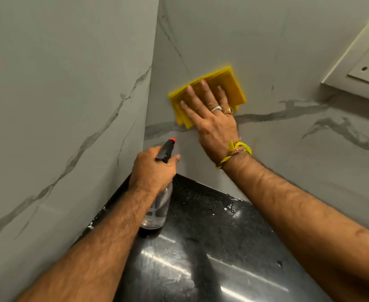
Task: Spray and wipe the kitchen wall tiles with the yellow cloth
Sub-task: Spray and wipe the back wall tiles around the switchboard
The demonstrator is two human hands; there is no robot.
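Observation:
A folded yellow cloth lies flat against the grey marble-veined wall tiles near the corner. My right hand, with two rings and a yellow wrist thread, presses on the cloth with fingers spread. Below and to the left, my left hand grips a clear spray bottle by its neck. The bottle's black nozzle with a red tip points up at the back wall. Its base hangs just above the counter's corner.
A glossy black granite counter fills the lower middle, with a few wet spots. A second tiled wall meets the back wall at the corner on the left. A white socket plate sits on the wall at the upper right.

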